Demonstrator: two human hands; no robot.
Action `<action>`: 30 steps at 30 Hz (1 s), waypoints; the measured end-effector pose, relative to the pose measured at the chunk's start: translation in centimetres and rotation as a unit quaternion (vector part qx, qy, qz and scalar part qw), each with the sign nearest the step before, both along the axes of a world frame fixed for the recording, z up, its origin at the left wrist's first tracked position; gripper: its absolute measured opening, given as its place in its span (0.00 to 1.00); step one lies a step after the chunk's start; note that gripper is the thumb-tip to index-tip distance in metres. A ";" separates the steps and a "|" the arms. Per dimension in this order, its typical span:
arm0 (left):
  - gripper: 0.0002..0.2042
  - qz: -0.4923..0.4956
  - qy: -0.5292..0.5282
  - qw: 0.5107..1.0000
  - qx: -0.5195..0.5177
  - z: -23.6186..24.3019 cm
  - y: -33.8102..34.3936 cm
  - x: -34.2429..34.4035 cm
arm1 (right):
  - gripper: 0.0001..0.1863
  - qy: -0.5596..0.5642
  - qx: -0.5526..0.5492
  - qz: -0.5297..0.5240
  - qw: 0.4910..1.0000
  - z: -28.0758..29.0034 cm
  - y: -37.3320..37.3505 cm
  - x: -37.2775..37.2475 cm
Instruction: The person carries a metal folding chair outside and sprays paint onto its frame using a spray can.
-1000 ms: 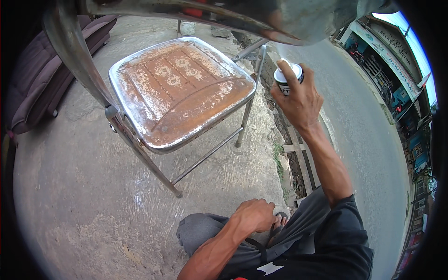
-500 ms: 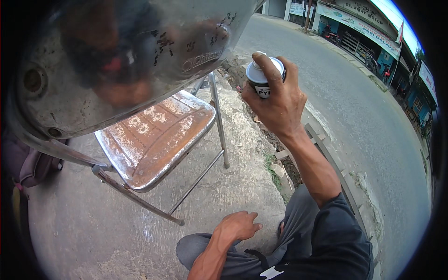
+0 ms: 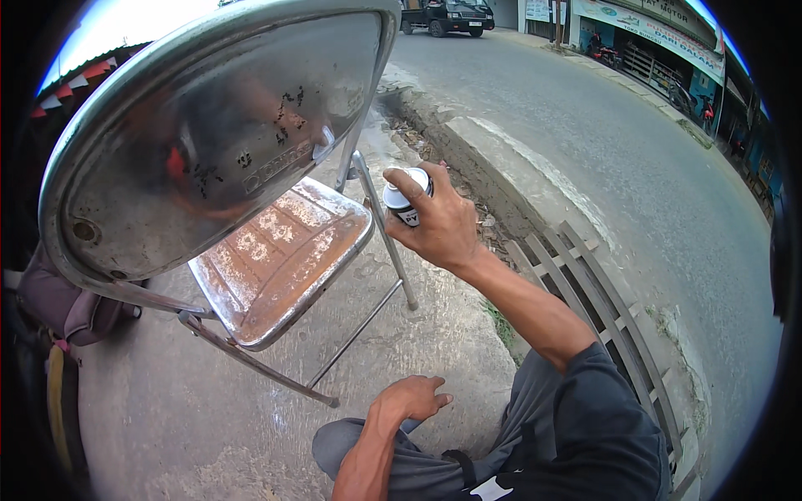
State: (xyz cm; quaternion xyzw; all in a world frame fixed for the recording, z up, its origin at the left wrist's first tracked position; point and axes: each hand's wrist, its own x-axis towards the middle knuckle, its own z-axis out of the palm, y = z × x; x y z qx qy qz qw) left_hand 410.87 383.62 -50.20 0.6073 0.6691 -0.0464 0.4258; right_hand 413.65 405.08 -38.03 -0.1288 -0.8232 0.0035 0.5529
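My right hand (image 3: 451,224) is wrapped around a spray can (image 3: 408,199) with a white top, its index finger over the nozzle. A faint pale mist hangs near the can. Held upright, the can is beside the metal backrest (image 3: 225,159) of a folding chair, apart from it. The backrest is shiny grey and marked with black specks. Below it, the chair's seat (image 3: 280,259) is rusty brown with worn silver patches. My left hand (image 3: 413,399) hangs loosely by my bent knee, holding nothing, thumb and forefinger apart.
The chair stands on rough concrete (image 3: 225,426). A dark purple bag (image 3: 71,292) lies to its left. To my right are a slatted grate (image 3: 597,296) and a rubble-filled gutter, with the road (image 3: 635,175) beyond. A dark vehicle (image 3: 447,17) is on the road at the far side.
My right hand has moved left and down in the picture with the spray can. The view has shifted, showing more of the backrest, and the dark vehicle has come into view.
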 end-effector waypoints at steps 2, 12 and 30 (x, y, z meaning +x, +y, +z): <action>0.32 0.008 0.006 1.000 -0.010 -0.1 0.3 -0.3 | 0.39 -0.005 0.006 0.004 1.000 -1.1 -0.7 0.4; 0.33 0.009 0.002 0.999 -0.034 -0.9 1.2 -0.1 | 0.42 0.293 0.211 0.013 0.932 13.2 0.3 1.8; 0.33 0.015 0.016 0.999 -0.028 -0.5 0.8 0.1 | 0.38 0.245 -0.037 0.016 0.969 4.9 -0.3 0.8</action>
